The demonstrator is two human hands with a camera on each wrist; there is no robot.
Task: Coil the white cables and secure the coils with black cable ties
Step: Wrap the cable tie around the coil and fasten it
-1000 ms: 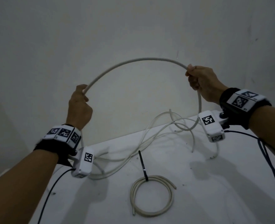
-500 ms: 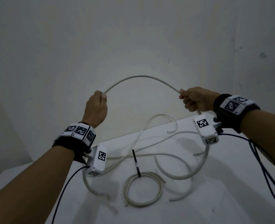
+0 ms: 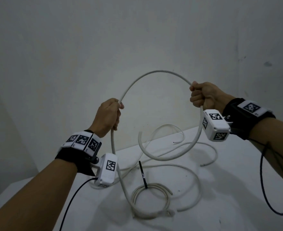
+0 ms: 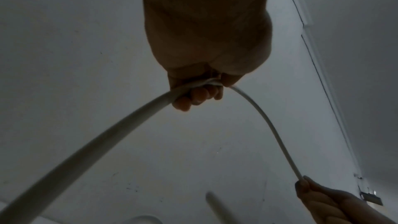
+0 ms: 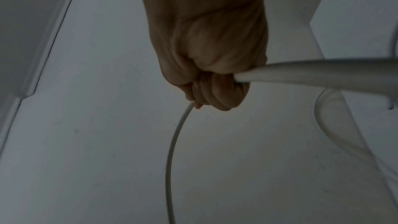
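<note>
Both hands hold one thick white cable (image 3: 155, 72) in the air above the white table (image 3: 237, 189). My left hand (image 3: 109, 115) grips it in a fist; the left wrist view shows the fingers (image 4: 194, 97) curled round the cable (image 4: 107, 134). My right hand (image 3: 204, 96) grips the same cable in a fist, with the cable (image 5: 312, 72) leaving past the curled fingers (image 5: 215, 91). The cable arches between the hands and its tails hang to the table. A finished white coil (image 3: 149, 200) with an upright black cable tie (image 3: 142, 175) lies on the table below.
Loose thin white cables (image 3: 192, 177) loop over the table behind and around the finished coil. A plain wall stands close behind the table. Dark sensor leads (image 3: 264, 189) hang from both wrists.
The hands have come closer together and risen, bending the cable from a low arch into a taller, tighter loop. The hanging tails have swung over the table.
</note>
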